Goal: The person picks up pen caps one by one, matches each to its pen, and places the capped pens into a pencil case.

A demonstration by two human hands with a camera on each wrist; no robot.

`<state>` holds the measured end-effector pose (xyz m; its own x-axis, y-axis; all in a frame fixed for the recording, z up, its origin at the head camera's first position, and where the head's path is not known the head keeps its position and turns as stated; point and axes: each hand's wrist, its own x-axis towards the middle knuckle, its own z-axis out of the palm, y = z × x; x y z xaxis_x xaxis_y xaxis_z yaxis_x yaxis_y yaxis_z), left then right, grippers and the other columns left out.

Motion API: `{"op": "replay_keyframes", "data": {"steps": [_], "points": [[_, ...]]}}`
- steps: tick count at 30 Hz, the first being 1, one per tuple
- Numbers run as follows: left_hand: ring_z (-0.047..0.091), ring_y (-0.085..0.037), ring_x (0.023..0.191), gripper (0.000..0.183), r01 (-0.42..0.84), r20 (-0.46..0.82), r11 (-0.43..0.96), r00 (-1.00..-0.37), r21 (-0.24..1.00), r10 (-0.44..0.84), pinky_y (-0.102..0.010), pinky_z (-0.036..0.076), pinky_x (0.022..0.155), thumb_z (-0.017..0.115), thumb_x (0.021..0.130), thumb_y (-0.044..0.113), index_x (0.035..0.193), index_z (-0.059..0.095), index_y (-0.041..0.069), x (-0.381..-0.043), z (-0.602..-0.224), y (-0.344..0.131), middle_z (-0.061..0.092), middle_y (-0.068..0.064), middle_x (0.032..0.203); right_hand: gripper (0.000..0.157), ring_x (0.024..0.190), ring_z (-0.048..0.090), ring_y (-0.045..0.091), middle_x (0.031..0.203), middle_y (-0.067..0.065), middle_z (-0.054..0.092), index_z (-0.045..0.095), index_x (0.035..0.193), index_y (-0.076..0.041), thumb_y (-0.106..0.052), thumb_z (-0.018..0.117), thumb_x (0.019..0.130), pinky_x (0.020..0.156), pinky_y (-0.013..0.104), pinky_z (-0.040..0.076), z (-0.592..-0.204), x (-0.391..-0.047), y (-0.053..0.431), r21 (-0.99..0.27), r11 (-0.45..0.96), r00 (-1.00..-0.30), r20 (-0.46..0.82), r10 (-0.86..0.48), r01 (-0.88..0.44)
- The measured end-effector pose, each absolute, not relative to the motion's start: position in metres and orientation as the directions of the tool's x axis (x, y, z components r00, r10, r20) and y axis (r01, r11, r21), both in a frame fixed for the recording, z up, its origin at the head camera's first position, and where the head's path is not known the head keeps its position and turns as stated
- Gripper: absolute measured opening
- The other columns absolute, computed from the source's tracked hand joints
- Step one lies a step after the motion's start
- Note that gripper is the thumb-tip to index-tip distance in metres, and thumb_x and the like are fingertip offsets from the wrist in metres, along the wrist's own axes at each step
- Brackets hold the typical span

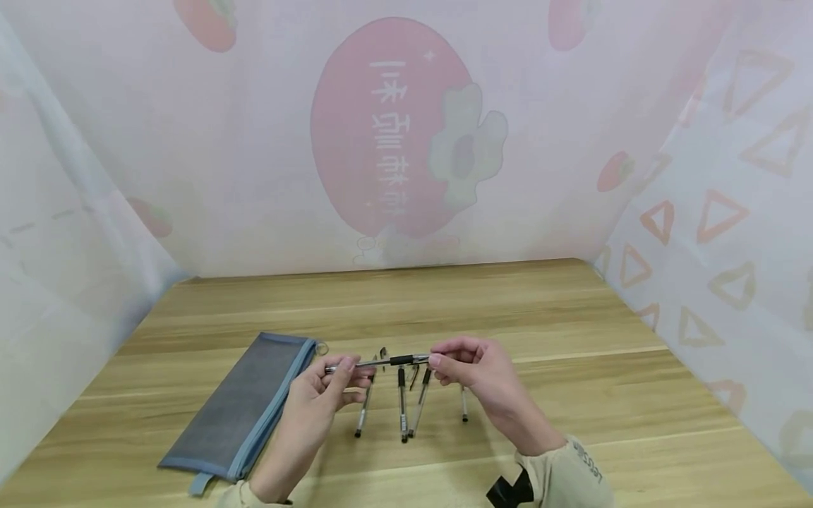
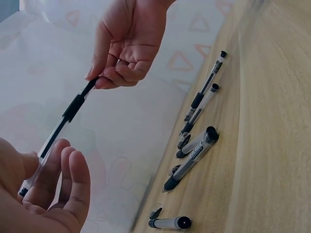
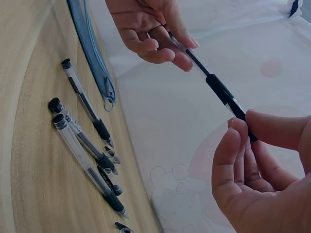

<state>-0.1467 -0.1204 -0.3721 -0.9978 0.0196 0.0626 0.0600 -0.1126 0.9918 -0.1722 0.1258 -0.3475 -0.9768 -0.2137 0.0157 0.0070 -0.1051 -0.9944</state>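
A clear-barrelled gel pen (image 1: 401, 360) with a black grip is held above the table between both hands. My left hand (image 1: 315, 398) pinches its rear end between thumb and fingers. At the tip end, my right hand (image 1: 485, 377) pinches a dark, cap-like part (image 3: 239, 111) with thumb and fingertips. The fingers partly hide that end, so how far the cap sits on the pen is unclear. Below lie several similar pens (image 1: 403, 406) without caps on their tips. Loose clear-and-black caps (image 3: 112, 154) lie close to those tips.
A grey mesh zip pouch (image 1: 222, 402) with blue edging lies on the left, beside my left forearm. Its zip ring (image 1: 322, 348) points toward the far side. The wooden table (image 1: 571, 317) meets printed cloth walls (image 1: 267, 176) at the back and both sides.
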Motion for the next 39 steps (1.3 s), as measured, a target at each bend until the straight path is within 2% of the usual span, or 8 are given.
{"op": "replay_keyframes", "data": {"steps": [5,10,13,16,21,32,39], "points": [[0.067,-0.034,0.096,0.031,0.038,0.039,-0.135,-0.999,0.990,0.006,-0.042,0.057,0.083,0.060,0.101,0.021,0.122,0.054,-0.001,-0.144,-0.371,-0.122,0.069,-0.021,0.109,0.024,0.078,0.066,0.023,0.093,0.017,0.070,0.068,0.105,0.007,-0.001,0.077,0.084,0.075,0.033,0.058,-0.349,-0.173,0.127,-0.994,-0.113,-0.978,0.016,-0.207,0.008],[0.069,-0.033,0.090,0.036,0.031,0.018,-0.167,-0.997,0.985,-0.077,-0.044,0.057,0.083,0.072,0.092,0.021,0.112,0.063,-0.008,-0.146,-0.374,-0.124,0.071,-0.020,0.100,0.025,0.078,0.067,0.023,0.092,0.017,0.070,0.067,0.106,0.010,0.000,0.076,0.085,0.073,0.031,0.058,-0.350,-0.173,0.127,-0.994,-0.110,-0.977,0.027,-0.211,-0.004],[0.069,-0.036,0.087,0.037,0.021,0.007,-0.181,-0.997,0.983,-0.079,-0.045,0.057,0.081,0.076,0.088,0.020,0.109,0.067,-0.009,-0.147,-0.375,-0.127,0.071,-0.020,0.097,0.024,0.076,0.067,0.022,0.090,0.016,0.070,0.067,0.105,0.012,0.001,0.076,0.085,0.071,0.030,0.058,-0.350,-0.174,0.128,-0.994,-0.114,-0.975,0.026,-0.219,-0.001],[0.069,-0.034,0.084,0.036,0.007,-0.004,-0.194,-0.998,0.981,-0.059,-0.043,0.058,0.079,0.077,0.088,0.019,0.107,0.069,-0.010,-0.148,-0.375,-0.129,0.071,-0.021,0.095,0.024,0.074,0.066,0.020,0.088,0.016,0.070,0.067,0.103,0.013,0.002,0.076,0.084,0.068,0.029,0.058,-0.350,-0.174,0.130,-0.993,-0.118,-0.973,0.020,-0.232,0.008],[0.068,-0.025,0.077,0.036,0.004,-0.005,-0.204,-0.999,0.979,-0.041,-0.034,0.059,0.072,0.076,0.088,0.016,0.107,0.068,-0.013,-0.146,-0.373,-0.132,0.071,-0.022,0.092,0.024,0.072,0.065,0.019,0.086,0.015,0.070,0.067,0.102,0.013,0.001,0.077,0.083,0.067,0.027,0.057,-0.348,-0.175,0.130,-0.994,-0.109,-0.966,0.009,-0.258,0.020],[0.067,-0.022,0.076,0.032,-0.012,-0.022,-0.192,-0.998,0.981,-0.050,-0.029,0.059,0.068,0.076,0.089,0.016,0.107,0.069,-0.010,-0.143,-0.376,-0.132,0.071,-0.023,0.094,0.016,0.071,0.064,0.019,0.087,0.016,0.070,0.070,0.097,0.008,0.002,0.076,0.083,0.066,0.026,0.055,-0.349,-0.174,0.131,-0.990,-0.124,-0.953,-0.020,-0.303,0.061],[0.067,-0.021,0.075,0.032,-0.001,-0.013,-0.192,-0.998,0.981,-0.059,-0.028,0.058,0.068,0.077,0.087,0.018,0.104,0.071,-0.008,-0.145,-0.378,-0.128,0.071,-0.021,0.092,0.022,0.074,0.065,0.020,0.093,0.020,0.070,0.069,0.101,0.010,0.000,0.077,0.083,0.068,0.027,0.056,-0.353,-0.175,0.132,-0.984,-0.153,-0.961,-0.049,-0.273,0.093]]}}
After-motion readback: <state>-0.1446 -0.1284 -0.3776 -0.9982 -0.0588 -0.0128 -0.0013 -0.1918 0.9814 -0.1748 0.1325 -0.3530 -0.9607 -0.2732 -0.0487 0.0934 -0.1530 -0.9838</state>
